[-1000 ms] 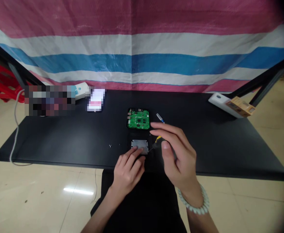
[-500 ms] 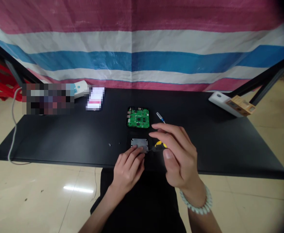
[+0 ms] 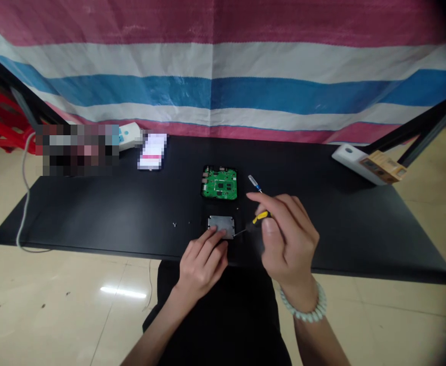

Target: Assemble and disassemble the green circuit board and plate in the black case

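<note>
The grey metal plate [image 3: 221, 226] lies on the worktop [image 3: 93, 213] under your left hand [image 3: 202, 264] fingers; your right hand [image 3: 289, 239] fingers pinch a yellow-handled screwdriver [image 3: 260, 217], its tip seemingly at the plate's edge.

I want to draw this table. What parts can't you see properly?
Head view only:
- Screwdriver tip: too thin and blurred to tell what it touches.
- Metal plate near edge: left hand covers it.
- Things at the table's far left: blurred out.
- Green board parts: too small.
</note>
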`<state>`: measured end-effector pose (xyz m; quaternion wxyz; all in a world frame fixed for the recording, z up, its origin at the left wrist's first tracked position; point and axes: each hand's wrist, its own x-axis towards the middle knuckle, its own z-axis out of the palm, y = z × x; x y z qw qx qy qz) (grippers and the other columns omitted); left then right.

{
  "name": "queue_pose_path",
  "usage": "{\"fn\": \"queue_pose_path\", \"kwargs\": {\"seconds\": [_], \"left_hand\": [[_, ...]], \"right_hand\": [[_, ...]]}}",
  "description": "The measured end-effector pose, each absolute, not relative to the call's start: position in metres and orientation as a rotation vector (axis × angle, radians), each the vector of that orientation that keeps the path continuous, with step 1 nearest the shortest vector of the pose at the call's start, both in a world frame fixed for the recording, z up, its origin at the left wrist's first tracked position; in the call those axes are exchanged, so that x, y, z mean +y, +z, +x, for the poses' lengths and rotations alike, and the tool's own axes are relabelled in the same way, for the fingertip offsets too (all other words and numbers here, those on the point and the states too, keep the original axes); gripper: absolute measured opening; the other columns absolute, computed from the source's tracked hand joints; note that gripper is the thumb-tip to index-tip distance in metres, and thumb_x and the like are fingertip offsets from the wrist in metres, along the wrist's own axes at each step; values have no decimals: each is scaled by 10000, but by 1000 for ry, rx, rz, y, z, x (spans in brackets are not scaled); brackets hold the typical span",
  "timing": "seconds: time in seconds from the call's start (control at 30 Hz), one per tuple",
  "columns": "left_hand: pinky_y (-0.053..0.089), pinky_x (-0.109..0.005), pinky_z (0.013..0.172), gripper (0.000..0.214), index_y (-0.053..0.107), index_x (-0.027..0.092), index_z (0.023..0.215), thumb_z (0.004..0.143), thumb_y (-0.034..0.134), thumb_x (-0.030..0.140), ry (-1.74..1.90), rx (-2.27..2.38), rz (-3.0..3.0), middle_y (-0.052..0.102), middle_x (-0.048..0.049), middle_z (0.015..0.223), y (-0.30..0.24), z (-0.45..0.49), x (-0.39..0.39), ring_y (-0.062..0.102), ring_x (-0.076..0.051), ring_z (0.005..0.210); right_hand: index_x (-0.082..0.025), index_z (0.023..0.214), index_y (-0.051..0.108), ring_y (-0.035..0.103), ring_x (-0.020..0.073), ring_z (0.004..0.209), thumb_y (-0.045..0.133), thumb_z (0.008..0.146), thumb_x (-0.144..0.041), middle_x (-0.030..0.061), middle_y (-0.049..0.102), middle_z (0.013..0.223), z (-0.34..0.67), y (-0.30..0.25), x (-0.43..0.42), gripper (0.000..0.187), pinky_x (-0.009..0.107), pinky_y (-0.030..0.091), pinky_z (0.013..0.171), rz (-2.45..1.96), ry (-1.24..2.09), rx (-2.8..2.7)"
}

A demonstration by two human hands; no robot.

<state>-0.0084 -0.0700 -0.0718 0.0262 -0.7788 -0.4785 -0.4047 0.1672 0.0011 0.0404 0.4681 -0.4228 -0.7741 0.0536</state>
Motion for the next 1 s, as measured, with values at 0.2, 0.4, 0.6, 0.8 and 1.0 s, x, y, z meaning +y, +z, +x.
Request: {"fn": "queue_pose_path", "kwargs": {"seconds": [0.2, 0.4, 0.6, 0.8, 1.0], "left_hand": [[557, -363, 917, 271, 693, 164, 1221, 963, 686, 80, -1230, -1472, -2405, 785, -106, 1292, -73, -9, -69, 709, -280, 1291], [553, -375, 915, 292, 690, 171, 1247, 968, 668, 87, -1186, -1498, -2412, 786, -103, 1285, -71, -8, -69, 712, -283, 1279], [555, -380, 921, 240, 690, 187, 1207, 985, 662, 99, -1182, -1524, -2447, 773, -99, 1313, -68, -9, -71, 696, -280, 1301], [548, -377, 915, 240, 692, 180, 1197, 975, 678, 91, -1196, -1514, -2427, 777, -99, 1297, -71, -9, -70, 701, -277, 1285], [562, -400, 943, 270, 692, 190, 1220, 977, 664, 75, -1194, -1524, -2452, 765, -107, 1319, -71, -9, -71, 687, -295, 1310]], "right_hand": [[-226, 1439, 633, 734, 182, 945, 580, 1005, -91, 45, 786, 1086, 165, 40, -5, 457, 342, 586, 876, -934, 225, -1942], [-245, 1107, 720, 634, 151, 644, 709, 985, -182, -15, 728, 771, 159, 31, -2, 138, 314, 489, 649, -1058, -94, -1866], [-163, 1261, 657, 656, 160, 700, 408, 1057, -239, 46, 752, 914, 172, 45, -8, 331, 316, 471, 628, -1120, 229, -2003], [-218, 967, 671, 447, 76, 449, 717, 1000, -307, -99, 516, 561, 169, 48, -12, 105, 252, 396, 514, -1147, 128, -1976], [-229, 868, 673, 515, 85, 481, 838, 903, -399, -56, 608, 652, 172, 31, -15, 239, 253, 395, 487, -1331, 56, -1513]]}}
